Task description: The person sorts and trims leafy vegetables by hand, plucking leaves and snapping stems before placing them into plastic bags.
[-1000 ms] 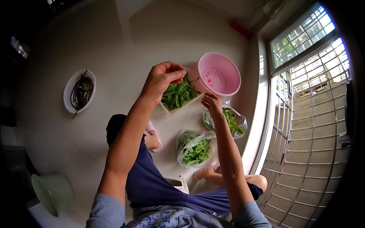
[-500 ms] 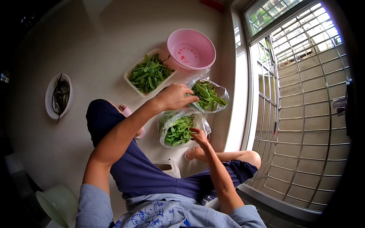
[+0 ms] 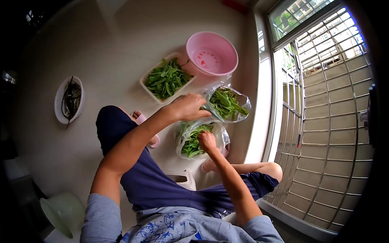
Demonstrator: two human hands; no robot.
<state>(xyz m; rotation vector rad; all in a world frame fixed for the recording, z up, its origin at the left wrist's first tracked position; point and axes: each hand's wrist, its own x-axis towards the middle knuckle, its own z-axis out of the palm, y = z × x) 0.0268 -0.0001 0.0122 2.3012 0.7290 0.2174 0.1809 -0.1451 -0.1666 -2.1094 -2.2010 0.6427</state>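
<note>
My right hand (image 3: pixel 207 140) reaches into the nearer clear plastic bag, on the green leaves (image 3: pixel 191 146) there; its fingertips are hidden among the leaves. Above that bag hovers my left hand (image 3: pixel 188 107), its thumb apart from its bent fingers and nothing seen between them. Beside its fingertips lies the farther plastic bag (image 3: pixel 242 118), open and holding greens with longer stems (image 3: pixel 225 102). A rectangular white basket (image 3: pixel 150 94) full of green leaves (image 3: pixel 165 77) stands beyond my left hand.
A pink basin (image 3: pixel 212 54) touches the basket's far right side. At the left is a white oval basket (image 3: pixel 59 99) with dark long pods (image 3: pixel 71 99). A pale green tub (image 3: pixel 65 212) stands lower left, a white stool (image 3: pixel 186 180) between my legs, a barred window (image 3: pixel 324 121) at right.
My left hand has come down from over the rectangular basket to above the plastic bags. My right hand has moved from beside the pink basin into the nearer bag. The view has shifted.
</note>
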